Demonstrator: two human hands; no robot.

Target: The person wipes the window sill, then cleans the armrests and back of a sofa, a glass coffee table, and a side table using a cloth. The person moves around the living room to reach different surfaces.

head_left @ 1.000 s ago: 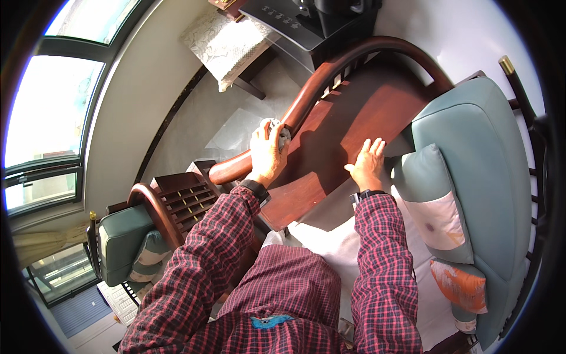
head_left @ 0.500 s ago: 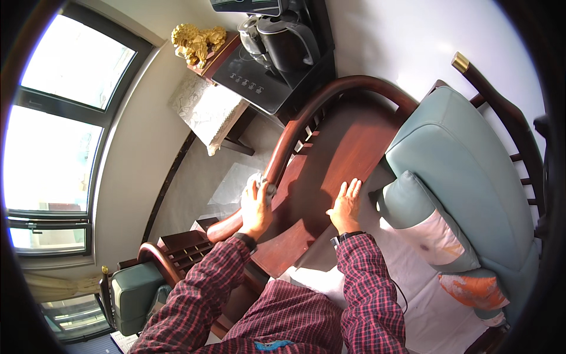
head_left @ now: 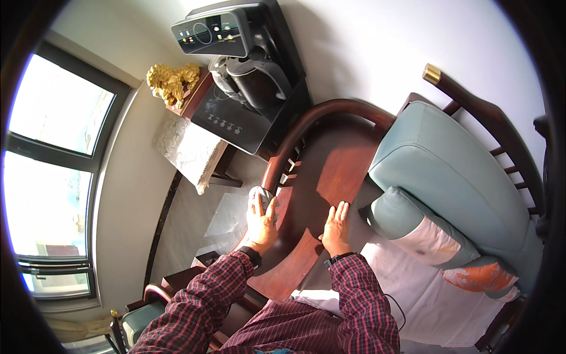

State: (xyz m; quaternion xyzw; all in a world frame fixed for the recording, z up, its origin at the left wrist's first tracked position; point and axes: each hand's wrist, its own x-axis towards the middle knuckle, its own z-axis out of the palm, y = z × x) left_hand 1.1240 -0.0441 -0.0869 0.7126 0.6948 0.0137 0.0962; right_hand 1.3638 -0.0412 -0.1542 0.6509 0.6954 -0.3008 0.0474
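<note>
My left hand presses a crumpled light-grey cloth onto the curved wooden armrest. The fingers lie bent over the cloth, so only part of it shows. My right hand is free, its fingers stretched out, above the right edge of the reddish-brown wooden panel inside the armrest. Whether it touches the wood I cannot tell. Both forearms, in red-and-black checked sleeves, reach in from the lower edge.
At the right stands a pale blue-green sofa cushion with a matching pillow and an orange-patterned one. Beyond the armrest, a black drinks machine with a kettle stands near a golden lion figure. A lace cloth hangs nearby.
The view has tilted up, showing more of the drinks machine. My left hand with the cloth has slid farther along the armrest. My right hand has shifted slightly forward, fingers closer together.
</note>
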